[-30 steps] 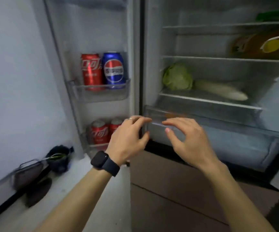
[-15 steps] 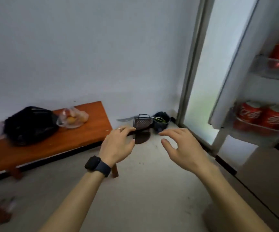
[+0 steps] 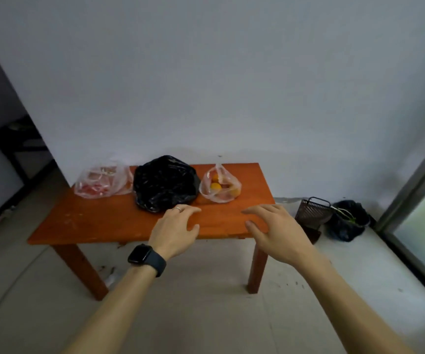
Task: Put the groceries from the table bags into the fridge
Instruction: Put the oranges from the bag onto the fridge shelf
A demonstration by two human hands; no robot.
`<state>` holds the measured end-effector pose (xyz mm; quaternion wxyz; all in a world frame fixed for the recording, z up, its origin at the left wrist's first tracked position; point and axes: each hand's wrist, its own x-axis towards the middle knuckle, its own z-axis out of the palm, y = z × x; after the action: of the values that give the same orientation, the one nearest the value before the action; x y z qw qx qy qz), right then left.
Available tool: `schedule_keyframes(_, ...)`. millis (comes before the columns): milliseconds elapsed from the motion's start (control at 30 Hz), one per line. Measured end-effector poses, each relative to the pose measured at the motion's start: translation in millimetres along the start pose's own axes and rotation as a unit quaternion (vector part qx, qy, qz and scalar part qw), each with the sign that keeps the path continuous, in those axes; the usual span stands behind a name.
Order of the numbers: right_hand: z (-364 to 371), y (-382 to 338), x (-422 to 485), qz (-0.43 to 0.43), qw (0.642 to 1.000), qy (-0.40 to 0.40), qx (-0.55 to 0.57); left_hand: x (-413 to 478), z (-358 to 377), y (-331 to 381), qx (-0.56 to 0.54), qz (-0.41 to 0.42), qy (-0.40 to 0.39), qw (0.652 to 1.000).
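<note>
In the head view, an orange-brown table point(image 3: 99, 223) is standing against the white wall at the centre of the frame. It is carrying three bags in a row along its far edge: a clear bag of red items point(image 3: 101, 183) at the left, a black bag point(image 3: 164, 185) in the middle, and a clear bag of orange fruit point(image 3: 220, 187) just right of it. The left hand point(image 3: 174, 231), wearing a dark watch point(image 3: 146, 259), and the right hand point(image 3: 275, 231) are hovering at lower centre over the table's near edge. Both are holding nothing, with fingers spread and loosely bent. At the right, a dark basket point(image 3: 312, 213) is sitting on the floor.
</note>
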<state>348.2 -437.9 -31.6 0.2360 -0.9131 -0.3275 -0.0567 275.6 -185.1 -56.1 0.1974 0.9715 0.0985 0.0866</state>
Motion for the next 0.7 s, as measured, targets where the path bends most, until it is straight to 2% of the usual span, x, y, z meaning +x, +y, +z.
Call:
schedule_keyframes(267, 78.3, -5.4, 106.3, 0.037, 0.998, -0.053, 0.012, 92.5, -10.9, -83.5, 0.001, -0.008, -0.011, 1.000)
schedule_keyframes(700, 169.9, 104.4, 277.1, 0.071, 0.990, -0.108, 0.056, 294.4, 74.3, -116.2, 0.008, 0.023, -0.098, 0.995)
